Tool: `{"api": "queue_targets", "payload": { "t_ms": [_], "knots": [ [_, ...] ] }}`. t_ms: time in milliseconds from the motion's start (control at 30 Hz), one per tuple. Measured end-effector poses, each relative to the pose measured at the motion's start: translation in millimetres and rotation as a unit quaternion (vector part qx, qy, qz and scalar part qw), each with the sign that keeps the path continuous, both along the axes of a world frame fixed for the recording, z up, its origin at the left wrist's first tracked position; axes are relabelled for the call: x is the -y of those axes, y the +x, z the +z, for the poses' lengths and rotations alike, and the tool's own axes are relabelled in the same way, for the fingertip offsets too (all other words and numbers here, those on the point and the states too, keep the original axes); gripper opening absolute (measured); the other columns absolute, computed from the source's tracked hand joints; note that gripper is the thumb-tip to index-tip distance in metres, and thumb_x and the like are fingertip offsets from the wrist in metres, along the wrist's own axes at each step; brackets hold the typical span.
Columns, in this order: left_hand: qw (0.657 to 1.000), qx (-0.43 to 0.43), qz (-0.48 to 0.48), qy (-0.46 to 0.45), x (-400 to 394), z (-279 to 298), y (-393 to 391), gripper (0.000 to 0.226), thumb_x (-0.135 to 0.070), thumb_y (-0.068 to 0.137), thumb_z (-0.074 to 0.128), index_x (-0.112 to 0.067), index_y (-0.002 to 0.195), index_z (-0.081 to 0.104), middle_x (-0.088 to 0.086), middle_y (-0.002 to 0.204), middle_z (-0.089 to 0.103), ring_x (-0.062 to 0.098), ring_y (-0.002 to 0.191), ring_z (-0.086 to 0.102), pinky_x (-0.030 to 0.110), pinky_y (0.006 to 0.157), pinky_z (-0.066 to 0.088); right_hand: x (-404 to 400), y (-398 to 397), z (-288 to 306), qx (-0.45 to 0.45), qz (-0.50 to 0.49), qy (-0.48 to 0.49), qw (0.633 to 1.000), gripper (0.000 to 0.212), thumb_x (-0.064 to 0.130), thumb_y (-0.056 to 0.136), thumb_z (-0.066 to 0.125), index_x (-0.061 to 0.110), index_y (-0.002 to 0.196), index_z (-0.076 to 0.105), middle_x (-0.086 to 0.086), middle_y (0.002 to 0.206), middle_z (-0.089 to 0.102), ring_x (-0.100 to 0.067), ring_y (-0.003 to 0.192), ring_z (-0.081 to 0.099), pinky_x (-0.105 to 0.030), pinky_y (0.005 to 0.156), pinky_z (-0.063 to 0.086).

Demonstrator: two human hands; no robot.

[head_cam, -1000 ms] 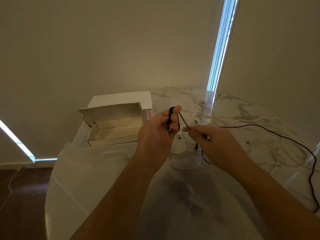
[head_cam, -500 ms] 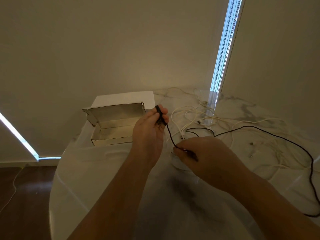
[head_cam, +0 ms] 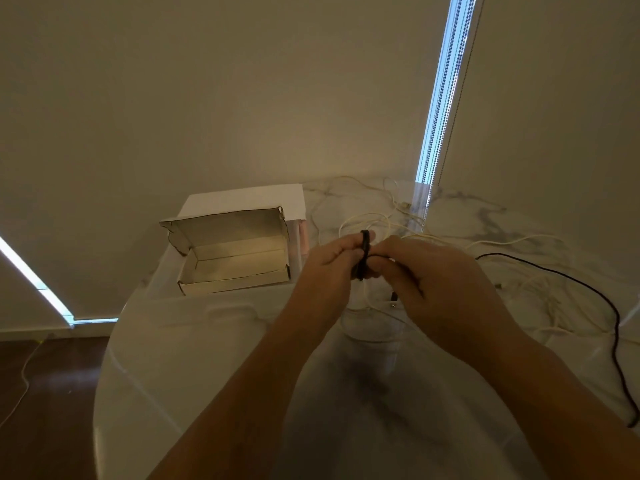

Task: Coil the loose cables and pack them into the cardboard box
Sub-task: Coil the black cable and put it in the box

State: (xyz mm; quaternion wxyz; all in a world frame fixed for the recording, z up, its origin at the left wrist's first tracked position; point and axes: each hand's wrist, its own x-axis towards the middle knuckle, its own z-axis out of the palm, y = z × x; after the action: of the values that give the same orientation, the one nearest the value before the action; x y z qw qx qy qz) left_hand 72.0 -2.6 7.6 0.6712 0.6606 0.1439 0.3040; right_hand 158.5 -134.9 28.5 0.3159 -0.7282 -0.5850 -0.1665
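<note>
matt cardboard box [head_cam: 235,285]; glossy marble-look table [head_cam: 194,368]

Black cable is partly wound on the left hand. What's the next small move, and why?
Probably another wrap: the right hand should draw in more black cable and lay it over the coil that the left hand holds. A long stretch still trails loose across the table, and the cardboard box sits open, empty.

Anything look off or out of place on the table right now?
Nothing damaged or spilled. The white cables lie tangled behind the hands, and the black cable trails off the table's right edge, so it may snag. The left hand grips the black coil; the right hand pinches it. The cardboard box sits open and empty.
</note>
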Motion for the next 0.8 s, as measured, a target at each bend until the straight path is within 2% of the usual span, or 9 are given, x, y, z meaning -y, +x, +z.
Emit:
{"api": "queue_targets", "payload": {
  "t_ms": [67, 200, 333, 433, 533, 633, 800],
  "knots": [
    [1.0, -0.013, -0.018, 0.021, 2.0, -0.8, -0.3, 0.032, -0.001, 0.102, 0.038, 0.003, 0.116, 0.067, 0.015, 0.088, 0.066, 0.017, 0.078, 0.062, 0.033, 0.08, 0.052, 1.5, 7.1, 0.8, -0.009, -0.019, 0.015, 1.0, 0.021, 0.043, 0.101, 0.044, 0.034, 0.104, 0.063, 0.022, 0.078, 0.053, -0.002, 0.065, 0.048, -0.016, 0.059, 0.038],
    [0.998, -0.024, -0.047, 0.022, 2.2, -0.4, -0.6, 0.034, -0.001, 0.102, 0.034, -0.002, 0.102, 0.068, 0.009, 0.081, 0.066, 0.02, 0.073, 0.059, 0.026, 0.069, 0.05, 3.5, 19.9, 2.5, -0.027, -0.061, 0.033, 0.997, 0.023, 0.049, 0.094, 0.053, 0.032, 0.098, 0.068, 0.012, 0.078, 0.066, -0.007, 0.065, 0.056, -0.025, 0.057, 0.043],
    [0.996, -0.042, -0.077, 0.012, 1.9, -1.4, 0.1, 0.036, -0.002, 0.102, 0.034, -0.003, 0.098, 0.069, 0.005, 0.073, 0.062, 0.014, 0.066, 0.054, 0.023, 0.063, 0.046, 4.4, 28.3, 3.2, -0.054, -0.065, 0.04, 0.996, 0.035, 0.059, 0.087, 0.05, 0.031, 0.094, 0.07, 0.014, 0.076, 0.064, -0.003, 0.065, 0.054, -0.019, 0.057, 0.038],
    [0.994, -0.038, -0.098, -0.001, 0.9, -3.0, -0.4, 0.04, -0.003, 0.101, 0.033, -0.006, 0.093, 0.072, 0.006, 0.071, 0.058, 0.014, 0.064, 0.05, 0.026, 0.063, 0.042, 5.5, 31.5, 1.7, -0.085, -0.063, 0.052, 0.993, 0.025, 0.051, 0.087, 0.059, 0.03, 0.09, 0.07, 0.015, 0.066, 0.058, -0.002, 0.063, 0.054, -0.011, 0.055, 0.032],
    [0.993, -0.027, -0.106, -0.037, 0.8, -1.6, -1.2, 0.042, -0.002, 0.1, 0.031, 0.001, 0.098, 0.073, 0.007, 0.068, 0.053, 0.014, 0.062, 0.045, 0.026, 0.061, 0.038, 4.7, 33.4, -0.7, -0.127, -0.054, 0.07, 0.988, 0.014, 0.04, 0.089, 0.066, 0.028, 0.091, 0.072, 0.02, 0.064, 0.057, 0.003, 0.066, 0.055, -0.006, 0.057, 0.035],
    [0.988, -0.006, -0.109, -0.107, 1.8, 2.6, -2.7, 0.044, -0.001, 0.097, 0.031, 0.001, 0.092, 0.075, 0.015, 0.073, 0.047, 0.014, 0.062, 0.043, 0.022, 0.056, 0.037, 3.3, 35.9, -3.1, -0.166, -0.053, 0.083, 0.981, 0.007, 0.033, 0.091, 0.067, 0.029, 0.091, 0.073, 0.026, 0.066, 0.06, 0.005, 0.068, 0.057, -0.004, 0.059, 0.035],
    [0.966, 0.01, -0.154, -0.209, 2.2, 5.8, -5.3, 0.04, -0.005, 0.096, 0.031, 0.008, 0.108, 0.067, 0.004, 0.068, 0.049, 0.01, 0.06, 0.042, 0.02, 0.059, 0.037, -1.1, 36.5, -7.9, -0.185, -0.06, 0.057, 0.979, 0.016, 0.038, 0.095, 0.06, 0.032, 0.1, 0.074, 0.025, 0.072, 0.061, 0.012, 0.072, 0.056, -0.002, 0.062, 0.036]
  ]
}}
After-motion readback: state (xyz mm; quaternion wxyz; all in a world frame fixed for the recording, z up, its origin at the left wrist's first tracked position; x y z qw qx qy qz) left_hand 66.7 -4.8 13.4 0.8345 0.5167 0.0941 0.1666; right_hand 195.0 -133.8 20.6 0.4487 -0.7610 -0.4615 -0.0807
